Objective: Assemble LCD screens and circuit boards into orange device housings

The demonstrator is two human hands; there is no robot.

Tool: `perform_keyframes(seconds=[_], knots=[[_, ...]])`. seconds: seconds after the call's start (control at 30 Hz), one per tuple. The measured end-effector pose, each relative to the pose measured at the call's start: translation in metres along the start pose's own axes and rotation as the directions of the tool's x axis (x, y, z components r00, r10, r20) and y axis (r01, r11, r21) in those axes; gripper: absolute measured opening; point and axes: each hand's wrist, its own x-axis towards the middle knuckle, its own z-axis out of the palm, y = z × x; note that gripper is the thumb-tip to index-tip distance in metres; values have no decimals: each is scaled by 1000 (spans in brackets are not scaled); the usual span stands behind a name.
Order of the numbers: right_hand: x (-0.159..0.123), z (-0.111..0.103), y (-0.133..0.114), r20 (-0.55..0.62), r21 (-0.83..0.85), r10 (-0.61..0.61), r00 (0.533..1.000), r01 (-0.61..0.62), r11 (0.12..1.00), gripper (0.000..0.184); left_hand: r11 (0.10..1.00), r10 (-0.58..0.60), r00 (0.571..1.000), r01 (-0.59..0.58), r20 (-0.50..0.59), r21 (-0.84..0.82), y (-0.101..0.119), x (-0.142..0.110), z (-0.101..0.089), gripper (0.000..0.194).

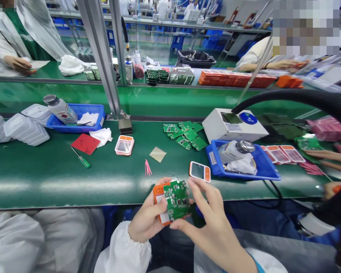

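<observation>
Just in front of the bench edge, my left hand [147, 218] grips an orange and white plastic case [160, 190], its thumb on top. A green circuit board [177, 201] lies over the right part of this case, its components facing up. My right hand [213, 220] spans the board's right side, with the thumb at the lower edge and fingertips at the upper corner. Beyond the hands, an orange and white case with a dark screen [199, 171] rests on the bench. Pink strips [148, 167] and a beige square sheet [158, 154] lie nearby.
Loose green boards [187, 132] are heaped farther back. A blue tray [244, 170] with a bottle stands to the right, beneath a black hose [298, 98]. To the left are a screwdriver [83, 161], stacked framed screens [124, 145] and another blue tray [85, 110]. A co-worker's hand [333, 159] is far right.
</observation>
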Motion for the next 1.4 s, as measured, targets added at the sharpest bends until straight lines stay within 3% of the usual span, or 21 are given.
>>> perform_keyframes(seconds=[0.1, 0.23, 0.3, 0.47, 0.63, 0.73, 0.93, 1.1, 1.17, 1.33, 1.4], knots=[[7, -10, 5, 129, 26, -144, 981, 142, 990, 89, 999, -47, 999, 47, 9, 0, -4, -1, 2, 45], [14, -23, 7, 277, 146, -195, 941, 160, 976, 77, 997, -75, 997, 75, -2, -10, -10, -3, 6, 50], [16, -27, 6, 294, 163, -180, 939, 136, 977, 75, 996, -78, 997, 78, 12, -44, -12, -5, 8, 53], [13, -24, 5, 338, 188, -239, 910, 184, 965, 82, 968, -141, 989, 149, 54, -202, -12, -6, 14, 38], [11, -24, 5, 373, 210, -247, 894, 178, 961, 89, 959, -169, 984, 179, 64, -222, -11, -5, 18, 73], [12, -26, 4, 380, 201, -255, 889, 190, 961, 92, 964, -184, 982, 190, 49, -185, -13, -4, 18, 79], [12, -27, 5, 428, 186, -242, 871, 177, 966, 90, 968, -195, 980, 200, 48, -149, -17, -3, 18, 74], [8, -29, 11, 425, 188, -265, 866, 201, 961, 93, 967, -183, 982, 187, 35, -171, -18, -2, 20, 52], [7, -30, 14, 420, 178, -265, 868, 207, 962, 89, 965, -178, 984, 180, 31, -189, -18, -1, 21, 46], [7, -35, 16, 411, 151, -320, 854, 282, 947, 51, 957, -185, 983, 184, 14, -224, -18, -2, 22, 49], [7, -37, 17, 382, 137, -339, 860, 310, 941, 45, 958, -190, 982, 189, 17, -217, -19, -2, 23, 51]])
